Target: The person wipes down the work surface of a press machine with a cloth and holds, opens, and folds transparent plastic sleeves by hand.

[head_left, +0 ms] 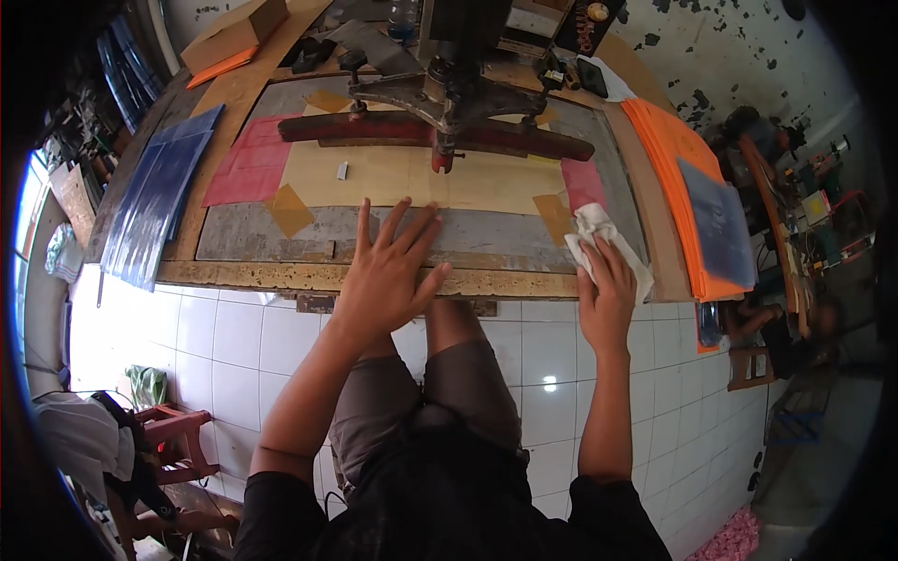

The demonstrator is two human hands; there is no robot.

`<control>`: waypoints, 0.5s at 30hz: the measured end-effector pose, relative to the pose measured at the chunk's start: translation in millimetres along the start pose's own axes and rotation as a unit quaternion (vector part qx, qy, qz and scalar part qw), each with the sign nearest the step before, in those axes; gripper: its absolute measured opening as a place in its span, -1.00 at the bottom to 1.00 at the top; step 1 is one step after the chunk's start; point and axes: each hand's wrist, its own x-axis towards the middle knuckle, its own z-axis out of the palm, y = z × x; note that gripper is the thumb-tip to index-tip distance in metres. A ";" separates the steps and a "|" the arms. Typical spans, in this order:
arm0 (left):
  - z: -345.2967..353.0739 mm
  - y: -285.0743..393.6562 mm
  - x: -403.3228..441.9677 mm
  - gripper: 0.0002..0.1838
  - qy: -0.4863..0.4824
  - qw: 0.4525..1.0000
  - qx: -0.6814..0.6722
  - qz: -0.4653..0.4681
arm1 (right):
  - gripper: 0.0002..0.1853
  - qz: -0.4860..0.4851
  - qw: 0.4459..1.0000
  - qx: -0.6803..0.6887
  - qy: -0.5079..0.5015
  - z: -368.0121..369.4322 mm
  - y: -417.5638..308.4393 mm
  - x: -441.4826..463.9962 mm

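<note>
My left hand (398, 266) lies with its fingers spread, the fingertips on the near edge of a pale yellow sheet (496, 182) and the palm over the table's wooden front edge. A white cloth (596, 224) is bunched under my right hand (606, 280), whose fingers press on it at the table's right front. Over the sheet stands a dark metal press with a red bar (374, 128). Pink sheets (253, 161) and brown tape pieces (289, 210) border the yellow sheet. A small white piece (342, 170) rests on it.
Blue plastic sheets (164, 187) lie at the left of the table. Orange sheets (678, 178) with a blue clear one on top are at the right. A cardboard box (232, 33) and a phone (591, 77) sit at the back. Other people are at both sides.
</note>
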 end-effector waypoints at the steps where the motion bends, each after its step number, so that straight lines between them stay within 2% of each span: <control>1: -1.4 -2.4 6.0 -0.33 -0.006 1.000 0.008 -0.002 | -0.58 0.002 1.000 0.005 -0.007 1.1 -5.2 8.9; 5: 2.4 -13.7 22.3 -0.32 -0.012 0.999 0.033 -0.008 | -0.59 0.011 1.000 0.008 -0.023 13.9 -7.4 41.0; 8: 3.7 -11.2 26.6 -0.33 0.055 0.998 -0.015 0.021 | -0.59 0.016 1.000 0.007 -0.027 23.0 -2.8 55.3; 11: -5.0 -4.6 16.6 -0.41 -0.051 0.986 -0.135 0.080 | -0.58 0.025 0.999 -0.010 -0.022 28.7 0.0 63.9; 13: -4.3 -3.6 13.2 -0.41 -0.068 0.983 -0.161 0.063 | -0.55 0.032 0.999 -0.006 -0.018 30.8 -2.7 64.4; 15: -6.7 -4.7 13.1 -0.41 -0.079 0.978 -0.187 0.050 | -0.50 -0.007 0.998 0.050 -0.034 27.6 -30.4 53.5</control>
